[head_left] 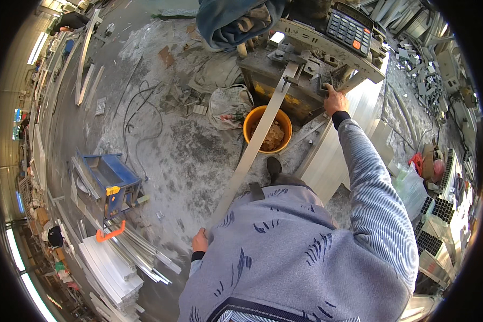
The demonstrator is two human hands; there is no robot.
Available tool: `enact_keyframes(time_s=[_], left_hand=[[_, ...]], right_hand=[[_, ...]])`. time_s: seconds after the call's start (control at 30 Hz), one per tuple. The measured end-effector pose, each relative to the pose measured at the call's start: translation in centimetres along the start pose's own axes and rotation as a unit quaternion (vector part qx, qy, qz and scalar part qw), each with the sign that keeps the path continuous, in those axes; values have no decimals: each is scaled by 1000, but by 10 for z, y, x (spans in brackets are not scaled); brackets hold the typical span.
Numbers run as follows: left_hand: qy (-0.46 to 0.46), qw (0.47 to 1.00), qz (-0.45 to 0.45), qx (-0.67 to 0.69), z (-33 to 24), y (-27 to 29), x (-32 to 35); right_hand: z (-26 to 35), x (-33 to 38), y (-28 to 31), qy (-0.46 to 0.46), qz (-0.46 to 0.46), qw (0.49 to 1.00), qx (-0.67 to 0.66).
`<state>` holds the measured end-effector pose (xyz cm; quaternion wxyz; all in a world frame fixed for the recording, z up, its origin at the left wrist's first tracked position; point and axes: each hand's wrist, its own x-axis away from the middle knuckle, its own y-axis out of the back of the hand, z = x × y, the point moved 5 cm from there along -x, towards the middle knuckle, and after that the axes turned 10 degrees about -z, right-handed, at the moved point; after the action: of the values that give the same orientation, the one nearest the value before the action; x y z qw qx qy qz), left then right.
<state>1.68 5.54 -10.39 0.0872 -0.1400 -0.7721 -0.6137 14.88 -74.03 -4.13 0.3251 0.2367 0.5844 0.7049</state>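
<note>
Stretching from the dark metal tabletop (252, 64) at far centre toward near left, 1 long, flat, silver metal bar (262, 129) crosses above a round orange plastic bucket (286, 121). Far right sits a dark rectangular calculator (351, 29). The right hand (335, 100), half curled, touches a small dark part (326, 87); its grip is unclear. The left hand (199, 240) is beside the bar's near end; I cannot tell its grip.

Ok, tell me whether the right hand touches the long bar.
Apart. The head view shows part of the machine plainly between the right hand and the bar.
</note>
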Motion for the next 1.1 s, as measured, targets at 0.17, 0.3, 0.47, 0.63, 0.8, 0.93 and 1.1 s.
enact_keyframes(time_s=[0.17, 0.3, 0.47, 0.63, 0.8, 0.93, 1.1], left_hand=[[19, 1000, 12, 9, -4, 1, -2], [33, 999, 15, 6, -10, 7, 0], [27, 999, 24, -5, -8, 5, -3], [18, 999, 41, 25, -1, -3, -5], [-1, 996, 27, 82, -8, 6, -4], [-19, 996, 35, 77, -17, 13, -7], [-35, 996, 12, 85, -15, 10, -10]], right_hand=[[4, 1, 4, 14, -10, 1000, 15], [7, 28, -4, 23, -43, 999, -2], [-1, 113, -58, 24, 41, 999, 14], [-30, 222, -116, -41, 197, 979, 10], [-56, 305, -143, -88, 335, 938, 2], [-62, 325, -149, -146, 371, 917, -37], [-51, 310, -147, -163, 312, 931, -98]])
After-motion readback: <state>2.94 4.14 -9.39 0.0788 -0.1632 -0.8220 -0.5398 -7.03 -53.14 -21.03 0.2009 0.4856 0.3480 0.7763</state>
